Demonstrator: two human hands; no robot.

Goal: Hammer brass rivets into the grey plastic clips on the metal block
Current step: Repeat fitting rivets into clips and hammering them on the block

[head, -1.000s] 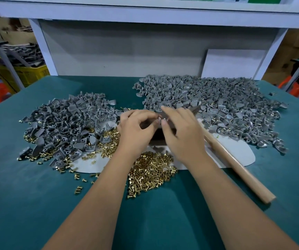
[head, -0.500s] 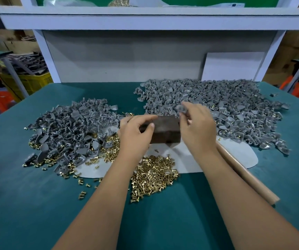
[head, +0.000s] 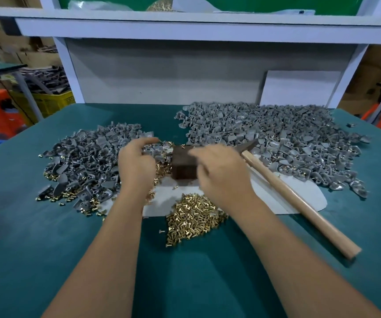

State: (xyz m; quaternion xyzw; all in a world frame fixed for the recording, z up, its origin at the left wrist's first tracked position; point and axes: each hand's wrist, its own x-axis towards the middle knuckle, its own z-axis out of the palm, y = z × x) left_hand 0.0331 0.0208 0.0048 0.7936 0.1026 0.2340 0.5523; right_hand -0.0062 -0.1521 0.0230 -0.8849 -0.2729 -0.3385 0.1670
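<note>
A heap of brass rivets (head: 194, 216) is seen nearest on the green worktop (head: 196, 271). Behind it, the dark metal block (head: 184, 165) is flanked by two blurred hands: the left hand (head: 136, 166) is curled, the right hand (head: 221, 173) cannot be told. Grey clips (head: 265, 129) are piled farther back, behind the hammer (head: 299, 198).

A single head-worn view (wide-angle) looks forward and down, close over the green table (head: 47, 249).

right hand (head: 221, 173) motion-blurred, hiding metal block (head: 183, 165) top, hammer (head: 299, 198) head
</note>
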